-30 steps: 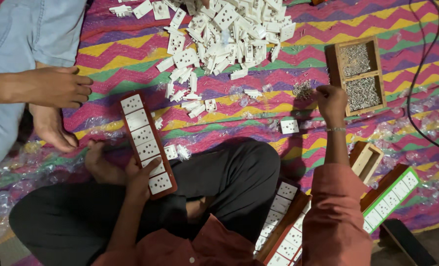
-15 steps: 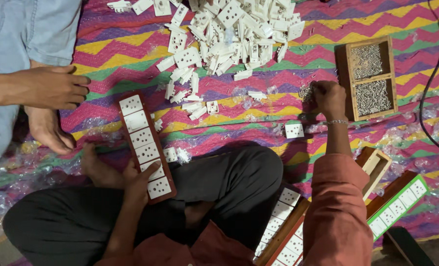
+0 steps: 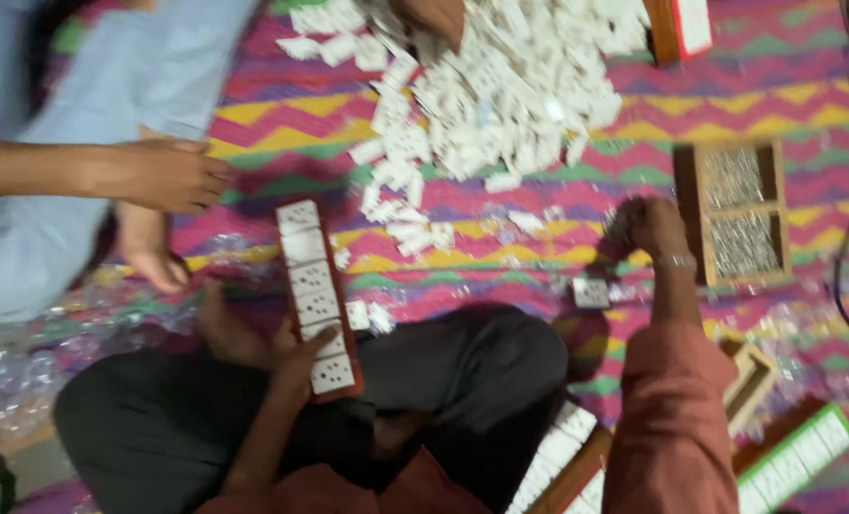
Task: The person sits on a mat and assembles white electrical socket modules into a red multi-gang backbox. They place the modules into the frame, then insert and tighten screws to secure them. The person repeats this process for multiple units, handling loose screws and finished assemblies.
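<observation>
The left hand (image 3: 296, 347) grips a long wooden holder (image 3: 316, 300) of white tiles, pointing away. The right hand (image 3: 648, 227), closed over small pieces, sits beside the wooden tray (image 3: 688, 214).

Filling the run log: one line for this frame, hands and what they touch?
left hand holds wooden tray of white tiles on lap | right hand closed on mat beside compartment box | tile pile ahead

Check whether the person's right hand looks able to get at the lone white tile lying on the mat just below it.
Probably yes. The right hand rests on the mat just above the lone white tile, with only bare patterned mat between them and nothing lying over the tile.
</observation>
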Demonstrator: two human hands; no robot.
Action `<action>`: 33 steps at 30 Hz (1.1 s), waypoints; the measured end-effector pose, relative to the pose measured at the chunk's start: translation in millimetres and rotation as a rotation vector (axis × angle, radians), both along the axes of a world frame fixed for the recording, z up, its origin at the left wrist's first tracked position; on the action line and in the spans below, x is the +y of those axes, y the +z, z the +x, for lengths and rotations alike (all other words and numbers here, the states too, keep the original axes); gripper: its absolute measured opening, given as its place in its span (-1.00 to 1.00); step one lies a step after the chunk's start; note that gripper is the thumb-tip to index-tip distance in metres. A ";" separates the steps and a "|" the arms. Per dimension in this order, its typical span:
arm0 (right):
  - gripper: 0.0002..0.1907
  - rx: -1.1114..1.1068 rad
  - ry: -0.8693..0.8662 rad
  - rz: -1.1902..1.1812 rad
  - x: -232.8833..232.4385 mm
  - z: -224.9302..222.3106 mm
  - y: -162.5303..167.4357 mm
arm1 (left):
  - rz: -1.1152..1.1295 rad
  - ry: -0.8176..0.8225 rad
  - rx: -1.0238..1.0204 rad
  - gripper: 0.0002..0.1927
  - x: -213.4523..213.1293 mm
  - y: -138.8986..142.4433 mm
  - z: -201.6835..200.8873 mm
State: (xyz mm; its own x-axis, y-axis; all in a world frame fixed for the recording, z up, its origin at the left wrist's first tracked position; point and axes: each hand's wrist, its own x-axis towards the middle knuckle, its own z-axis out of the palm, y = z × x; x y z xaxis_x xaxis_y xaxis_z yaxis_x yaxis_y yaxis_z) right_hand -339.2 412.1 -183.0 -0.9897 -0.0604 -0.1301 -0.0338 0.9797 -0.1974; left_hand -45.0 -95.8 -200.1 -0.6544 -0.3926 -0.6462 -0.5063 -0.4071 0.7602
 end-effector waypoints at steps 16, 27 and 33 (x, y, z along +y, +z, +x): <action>-0.91 -0.170 0.110 -1.034 -195.2 95.5 80.8 | 0.088 0.021 0.296 -0.43 -17.9 15.5 12.8; -0.88 -0.284 0.336 -0.899 -328.9 138.4 146.6 | 0.063 0.033 0.250 -0.45 -48.2 28.5 28.2; -0.93 -0.540 0.333 -0.946 -395.0 214.2 29.3 | -0.001 0.029 0.191 -0.47 -57.8 30.1 34.1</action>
